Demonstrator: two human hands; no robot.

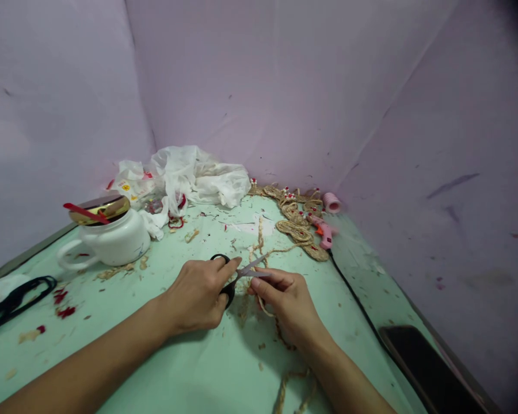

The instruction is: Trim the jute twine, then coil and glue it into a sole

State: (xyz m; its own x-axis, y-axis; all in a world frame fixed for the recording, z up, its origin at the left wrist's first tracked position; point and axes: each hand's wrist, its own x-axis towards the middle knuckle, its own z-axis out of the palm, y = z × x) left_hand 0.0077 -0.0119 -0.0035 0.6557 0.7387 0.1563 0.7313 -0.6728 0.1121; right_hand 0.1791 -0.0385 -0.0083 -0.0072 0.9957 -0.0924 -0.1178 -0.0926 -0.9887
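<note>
My left hand [201,293] is closed around the black handles of a pair of scissors [240,272], whose blades are spread and point right. Close by the blades, my right hand [287,293] pinches a braided tan cord [265,309]. One stretch of the cord runs up between and past the blades, and another trails down past my right wrist. Whether the blades touch the cord, I cannot tell. A further length of braided cord [282,391] lies at the near edge. Beyond my right hand sit coiled rope pieces [294,231], some with small red and white bits.
A white mug [114,237] with a gold lid and red stick stands left. White plastic bags [198,172] are heaped at the back. A pink glue gun [324,233] lies right, its black cable running to the phone-like dark slab [427,368]. Scraps litter the green table [176,368].
</note>
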